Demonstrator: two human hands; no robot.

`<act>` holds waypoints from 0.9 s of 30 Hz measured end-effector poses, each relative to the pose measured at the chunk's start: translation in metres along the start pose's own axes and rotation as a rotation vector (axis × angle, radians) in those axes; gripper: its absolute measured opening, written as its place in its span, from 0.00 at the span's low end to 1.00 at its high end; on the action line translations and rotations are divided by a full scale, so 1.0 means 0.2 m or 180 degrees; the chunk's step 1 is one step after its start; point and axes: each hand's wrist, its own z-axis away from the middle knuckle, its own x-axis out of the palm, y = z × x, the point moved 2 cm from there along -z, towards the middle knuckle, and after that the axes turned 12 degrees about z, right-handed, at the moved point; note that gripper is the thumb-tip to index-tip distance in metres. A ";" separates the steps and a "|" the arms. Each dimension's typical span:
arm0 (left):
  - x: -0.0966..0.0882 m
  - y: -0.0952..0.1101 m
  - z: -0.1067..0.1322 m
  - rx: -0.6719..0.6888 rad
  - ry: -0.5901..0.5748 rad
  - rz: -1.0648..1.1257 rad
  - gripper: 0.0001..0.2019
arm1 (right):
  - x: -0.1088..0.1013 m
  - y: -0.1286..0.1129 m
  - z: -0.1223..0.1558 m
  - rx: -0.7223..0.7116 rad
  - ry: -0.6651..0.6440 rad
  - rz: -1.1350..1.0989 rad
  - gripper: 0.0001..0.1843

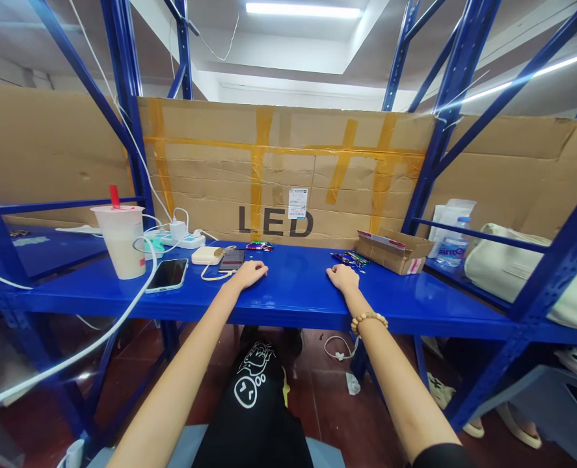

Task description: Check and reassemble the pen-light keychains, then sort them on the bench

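Observation:
My left hand [252, 273] rests on the blue tabletop [293, 286] with its fingers curled in, and nothing shows in it. Just beyond it lie a dark-screened phone [231, 260] and a cream power bank [207, 255] with a white cable. My right hand [343, 277], a beaded bracelet [369, 321] on its wrist, also lies loosely closed on the table. Nothing is visible in its fingers. Close behind it is a small pile of shiny dark and purple packets [350, 259]. More colourful shiny packets [259, 246] lie at the back, between the hands.
At left stand a lidded drink cup [120, 244], a second phone [168, 275] and a white power strip [188, 240]. An open cardboard box [393, 252] sits at back right. Cardboard [210, 175] walls the rear, with blue posts at both sides. A white cable [97, 341] crosses the lower left.

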 end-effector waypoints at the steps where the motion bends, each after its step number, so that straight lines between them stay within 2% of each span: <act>1: 0.00 0.00 0.00 0.0001 0.0001 -0.0005 0.12 | 0.00 0.00 0.00 -0.0001 -0.0001 -0.0004 0.17; 27: 0.00 -0.01 -0.01 -0.0039 -0.0006 0.0014 0.13 | 0.00 0.00 0.00 -0.0027 0.0036 -0.0013 0.17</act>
